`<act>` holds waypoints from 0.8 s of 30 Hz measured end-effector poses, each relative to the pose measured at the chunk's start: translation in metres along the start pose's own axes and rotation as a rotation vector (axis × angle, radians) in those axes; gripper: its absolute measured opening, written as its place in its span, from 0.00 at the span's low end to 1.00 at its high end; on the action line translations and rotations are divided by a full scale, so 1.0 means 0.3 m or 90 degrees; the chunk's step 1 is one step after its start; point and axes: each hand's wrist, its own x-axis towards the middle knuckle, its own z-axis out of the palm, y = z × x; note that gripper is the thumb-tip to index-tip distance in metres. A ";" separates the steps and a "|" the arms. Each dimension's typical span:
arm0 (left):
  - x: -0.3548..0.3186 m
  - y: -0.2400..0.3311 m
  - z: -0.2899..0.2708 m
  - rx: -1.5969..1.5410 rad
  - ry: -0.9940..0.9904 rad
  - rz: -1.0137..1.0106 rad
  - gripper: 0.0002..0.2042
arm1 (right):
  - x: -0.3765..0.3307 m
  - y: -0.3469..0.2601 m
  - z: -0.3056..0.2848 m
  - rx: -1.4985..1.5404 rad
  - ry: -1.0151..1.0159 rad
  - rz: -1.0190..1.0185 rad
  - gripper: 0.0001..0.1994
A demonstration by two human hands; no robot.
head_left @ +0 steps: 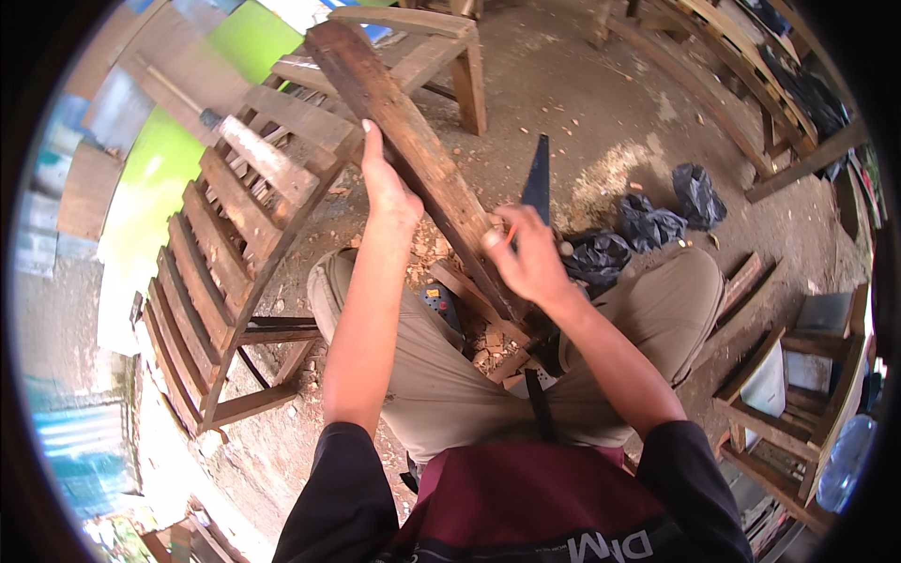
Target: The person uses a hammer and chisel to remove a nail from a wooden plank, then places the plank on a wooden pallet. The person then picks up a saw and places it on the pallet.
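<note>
Fingers of the left hand [390,192] grasp a wooden beam [427,150] partly covering the slatted bench [218,240]; the right hand's [533,261] curl round a slim orange item [511,234]. Right of the bench: dark saw blade [538,178], black plastic bags [651,223].

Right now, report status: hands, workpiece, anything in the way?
Left hand gripping wooden beam, held aslant. Right hand beside it, pinching small orange item. Dark blade just beyond right hand; black bags on the ground.
</note>
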 end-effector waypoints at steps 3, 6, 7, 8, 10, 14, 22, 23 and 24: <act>-0.015 0.041 -0.036 0.003 -0.005 0.026 0.38 | 0.119 0.132 -0.048 -0.004 0.179 0.052 0.17; -0.019 0.065 -0.042 -0.011 -0.035 0.009 0.38 | 0.105 0.517 -0.103 -0.261 0.191 0.167 0.12; -0.017 0.065 -0.031 -0.013 -0.048 -0.003 0.38 | 0.067 0.663 -0.105 -0.269 0.211 0.297 0.11; -0.017 0.074 -0.039 -0.022 -0.052 0.000 0.39 | 0.034 0.742 -0.081 -0.268 0.219 0.424 0.14; -0.033 0.120 -0.105 -0.036 -0.034 0.018 0.40 | -0.018 0.710 0.007 -0.165 0.125 0.558 0.22; 0.007 0.105 -0.066 -0.099 -0.092 -0.035 0.39 | -0.147 1.103 -0.048 -0.373 -0.425 0.678 0.59; -0.054 0.194 -0.146 -0.099 -0.106 0.047 0.41 | -0.149 0.710 0.103 -0.133 -0.358 0.354 0.51; -0.057 0.196 -0.157 -0.092 -0.106 0.054 0.41 | -0.150 0.693 0.135 -0.129 -0.379 0.363 0.48; -0.050 0.202 -0.140 -0.085 -0.120 0.058 0.41 | -0.171 0.756 0.167 -0.213 -0.396 0.337 0.44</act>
